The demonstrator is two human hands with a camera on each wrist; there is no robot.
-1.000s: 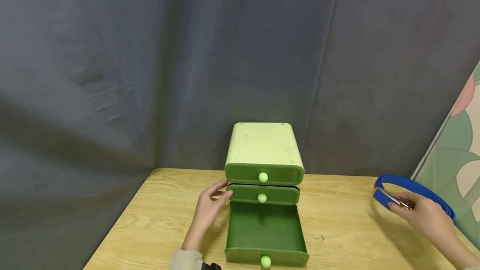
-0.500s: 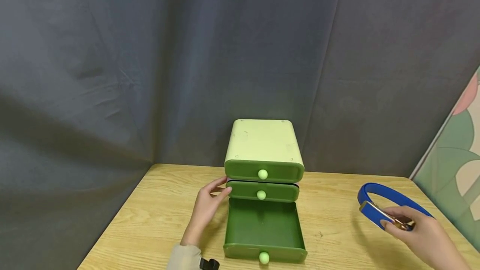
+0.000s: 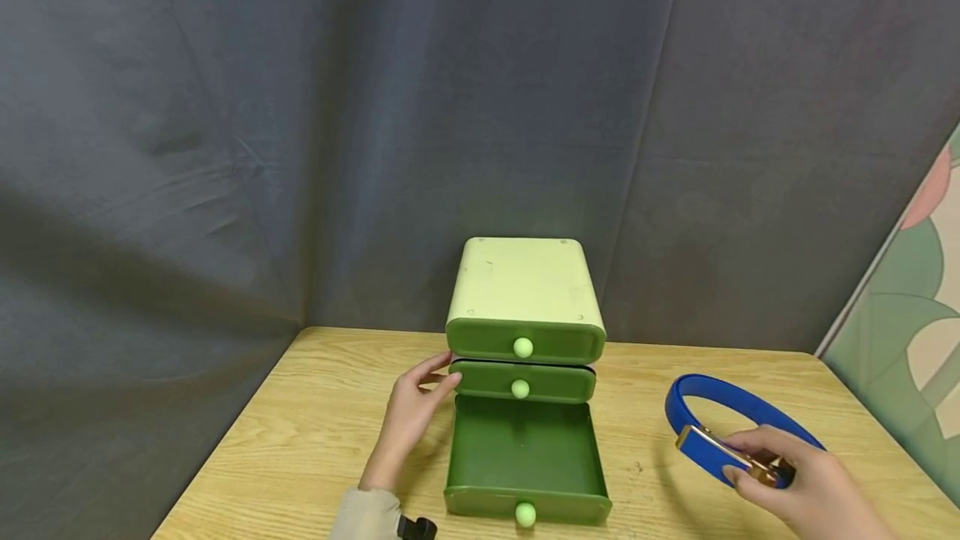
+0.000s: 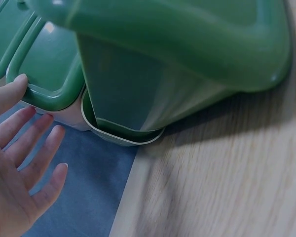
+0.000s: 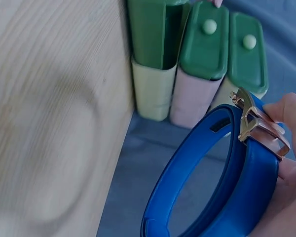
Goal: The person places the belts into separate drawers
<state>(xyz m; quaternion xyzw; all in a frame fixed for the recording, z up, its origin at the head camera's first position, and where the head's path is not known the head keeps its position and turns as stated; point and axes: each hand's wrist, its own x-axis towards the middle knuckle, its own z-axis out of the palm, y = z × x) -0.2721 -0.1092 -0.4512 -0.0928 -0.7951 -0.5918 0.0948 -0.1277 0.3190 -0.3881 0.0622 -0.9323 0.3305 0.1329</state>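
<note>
A coiled blue belt (image 3: pixel 738 407) with a gold buckle (image 5: pixel 261 126) is above the table at the right. My right hand (image 3: pixel 795 473) pinches it at the buckle between thumb and fingers. At the middle stands a small chest of drawers (image 3: pixel 528 277) with green fronts and round light-green knobs. Its bottom drawer (image 3: pixel 525 452) is pulled out, with nothing seen inside. The top drawer (image 3: pixel 480 340) and middle drawer (image 3: pixel 480 382) are pushed in. My left hand (image 3: pixel 408 411) is at the chest's left side, thumb touching the edge of the middle drawer and the other fingers loosely spread.
The chest stands on a light wooden table (image 3: pixel 315 440). A dark grey cloth (image 3: pixel 465 107) hangs behind and to the left. A panel with a leaf pattern (image 3: pixel 900 315) leans at the right edge.
My right hand has moved left with the belt, nearer to the chest. The left hand stays at the chest's side, and the drawers have not moved.
</note>
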